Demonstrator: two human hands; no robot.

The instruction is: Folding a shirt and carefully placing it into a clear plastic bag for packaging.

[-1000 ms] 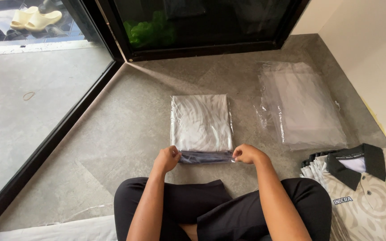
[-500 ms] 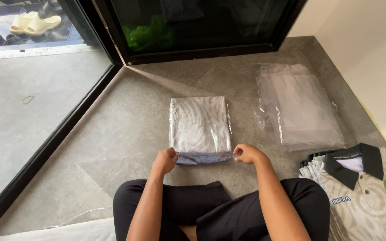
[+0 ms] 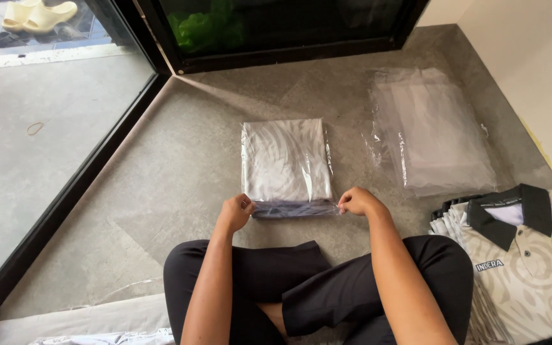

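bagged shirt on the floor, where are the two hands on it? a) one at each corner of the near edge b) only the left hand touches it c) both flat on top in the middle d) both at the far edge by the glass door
a: the left hand pinches the near left corner of the bagged shirt and the right hand pinches its near right corner, at the bag's open end.

A home floor corner by glass doors (image 3: pixel 46 147): sandals (image 3: pixel 36 16) outside, stacked polo shirts (image 3: pixel 525 268), plastic bags (image 3: pixel 436 134).

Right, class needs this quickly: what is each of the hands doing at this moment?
Left hand: closed, pinching the clear plastic bag of folded grey patterned cloth.
Right hand: closed, pinching that bag's other corner.
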